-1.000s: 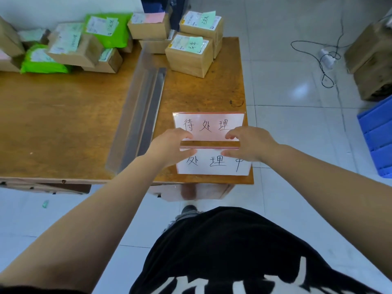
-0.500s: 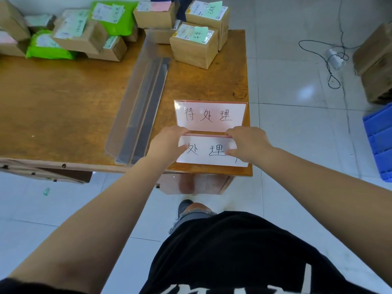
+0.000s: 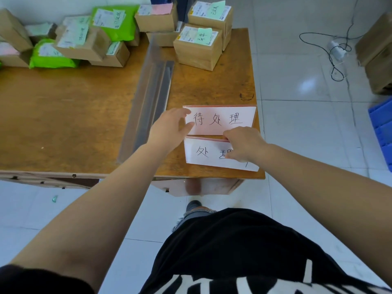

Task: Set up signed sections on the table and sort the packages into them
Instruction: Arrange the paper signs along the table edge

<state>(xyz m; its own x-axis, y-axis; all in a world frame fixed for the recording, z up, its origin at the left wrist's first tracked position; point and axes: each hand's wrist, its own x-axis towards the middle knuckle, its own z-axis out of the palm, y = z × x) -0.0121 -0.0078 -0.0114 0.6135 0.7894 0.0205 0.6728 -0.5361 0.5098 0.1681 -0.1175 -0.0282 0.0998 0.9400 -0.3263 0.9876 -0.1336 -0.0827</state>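
Observation:
Two white hand-lettered signs lie at the wooden table's [image 3: 63, 124] near right corner, the upper sign [image 3: 222, 120] just behind the lower sign [image 3: 203, 154]. My left hand [image 3: 169, 129] reaches the upper sign's left edge with fingers spread around it. Knuckles bent, my right hand [image 3: 244, 145] pinches the lower sign at its top edge and hides part of the writing. Packages wait along the table's back: brown boxes [image 3: 197, 49] with pale sticky notes and green mailers [image 3: 51, 56].
Long clear plastic strips [image 3: 152, 98] lie lengthwise across the table, left of the signs. On the tiled floor to the right are a coiled cable with a plug [image 3: 337, 52], stacked cardboard boxes [image 3: 377, 54] and a blue crate [image 3: 381, 132].
My left hand left the lower sign's top edge and moved up to the upper sign's left edge, opening. My right hand stays on the lower sign. The camera shifted closer.

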